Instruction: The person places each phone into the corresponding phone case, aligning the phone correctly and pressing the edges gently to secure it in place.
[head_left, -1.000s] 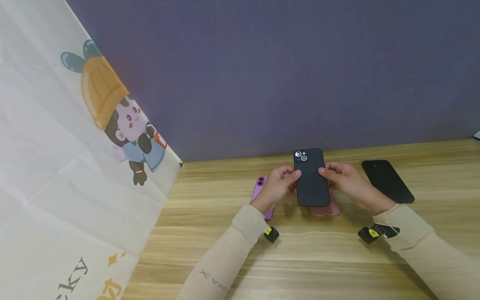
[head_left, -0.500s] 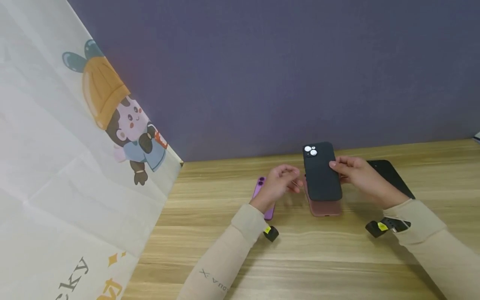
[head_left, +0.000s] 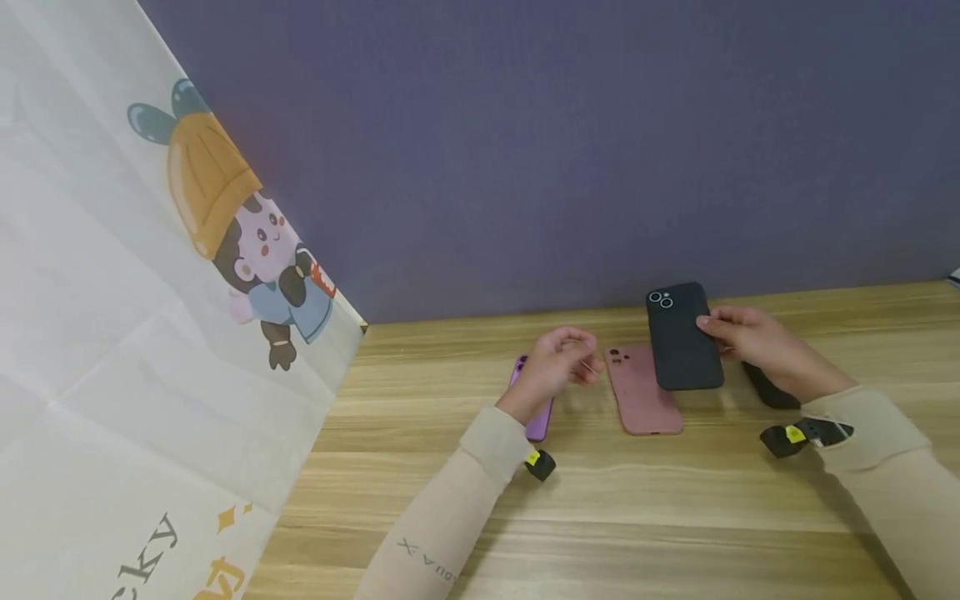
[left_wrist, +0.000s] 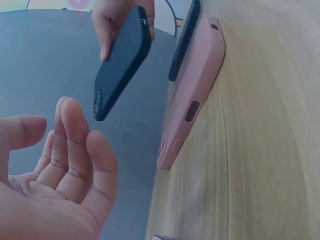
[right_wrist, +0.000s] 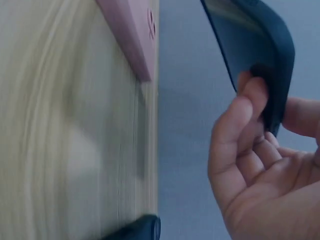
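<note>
My right hand pinches a black phone by its right edge, thumb over the back. It is held above the table, back and twin cameras facing up, overlapping a pink phone that lies on the wood. In the right wrist view the fingers bend under the phone's glossy screen side. My left hand hovers with loosely bent fingers left of the pink phone and holds nothing. Beneath that wrist a purple phone is partly covered.
A second black phone lies to the right, mostly hidden by my right hand and forearm. The wooden table ends at a dark blue-grey wall panel. A white printed sheet stands on the left.
The left hand has let go of the black phone. My right hand has carried it to the right, uncovering more of the pink phone and hiding more of the other black one.
</note>
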